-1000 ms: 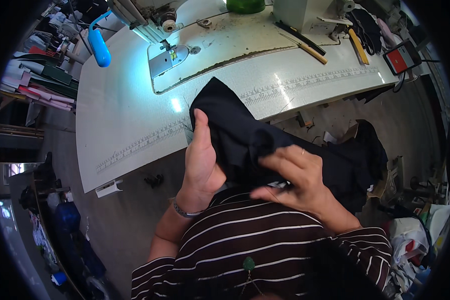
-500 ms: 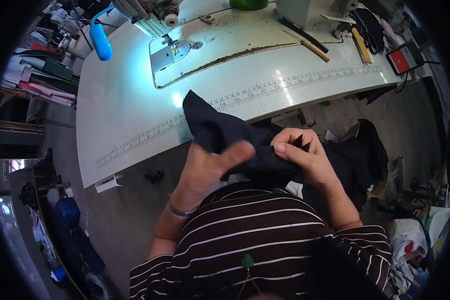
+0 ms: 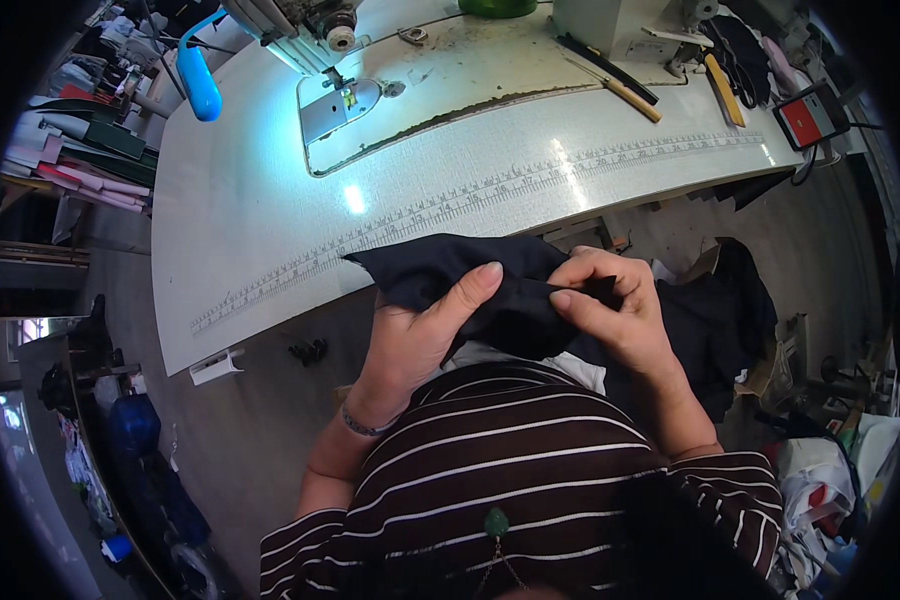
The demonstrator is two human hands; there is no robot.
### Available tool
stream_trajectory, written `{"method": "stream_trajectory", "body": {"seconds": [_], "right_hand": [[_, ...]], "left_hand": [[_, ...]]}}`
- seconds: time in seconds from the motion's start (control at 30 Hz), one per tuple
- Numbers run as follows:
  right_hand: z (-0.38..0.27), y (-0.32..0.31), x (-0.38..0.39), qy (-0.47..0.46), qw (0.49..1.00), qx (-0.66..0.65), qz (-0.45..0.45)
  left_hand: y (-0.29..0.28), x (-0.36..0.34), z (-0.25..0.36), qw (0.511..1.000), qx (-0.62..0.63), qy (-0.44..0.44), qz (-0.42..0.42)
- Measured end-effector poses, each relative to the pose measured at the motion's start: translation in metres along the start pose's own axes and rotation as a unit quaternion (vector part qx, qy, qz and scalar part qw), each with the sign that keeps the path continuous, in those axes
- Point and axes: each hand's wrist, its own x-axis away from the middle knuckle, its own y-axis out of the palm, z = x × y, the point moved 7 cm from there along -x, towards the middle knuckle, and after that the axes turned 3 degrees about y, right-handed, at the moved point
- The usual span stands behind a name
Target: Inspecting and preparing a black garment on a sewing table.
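Observation:
A piece of dark navy fabric (image 3: 450,262) is stretched between my hands, just off the front edge of the sewing table. Its pointed left corner lies over the table edge. My left hand (image 3: 425,325) grips it with the thumb on top and the fingers hidden underneath. At the fabric's right end, my right hand (image 3: 615,305) pinches a fold between thumb and bent forefinger. Beyond the cloth stands the sewing machine, its needle and presser foot (image 3: 348,95) lit over the metal needle plate (image 3: 335,118).
A printed ruler scale (image 3: 470,195) runs along the white table (image 3: 230,200). An awl (image 3: 630,100), a black tool (image 3: 605,68) and a yellow-handled tool (image 3: 722,90) lie at the right. Dark cloth (image 3: 710,320) hangs over a box beside my right arm. A blue lamp (image 3: 200,85) stands left of the machine.
The fabric's raised left corner has dropped and now points left, lower over the table edge. My left thumb has come to rest on the cloth. My right hand stays in nearly the same place.

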Motion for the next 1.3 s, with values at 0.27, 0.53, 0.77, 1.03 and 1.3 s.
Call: {"method": "stream_trajectory", "body": {"seconds": [0.27,0.53,0.77,1.03,1.3], "right_hand": [[-0.011,0.003,0.001,-0.052,0.995,0.084,0.02],[-0.024,0.01,0.001,-0.175,0.962,0.2,0.061],[-0.04,0.022,0.014,-0.378,0.855,0.342,0.098],[-0.04,0.024,0.015,-0.38,0.844,0.365,0.094],[-0.037,0.02,0.01,-0.328,0.892,0.297,0.096]], "left_hand": [[0.001,0.001,0.004,0.998,-0.043,0.036,0.005],[0.008,0.002,0.019,0.983,-0.096,0.157,-0.017],[0.006,0.0,0.018,0.989,-0.068,0.132,0.007],[0.003,-0.001,0.009,0.996,-0.025,0.087,0.018],[0.003,0.0,0.013,0.992,-0.052,0.115,0.025]]}}
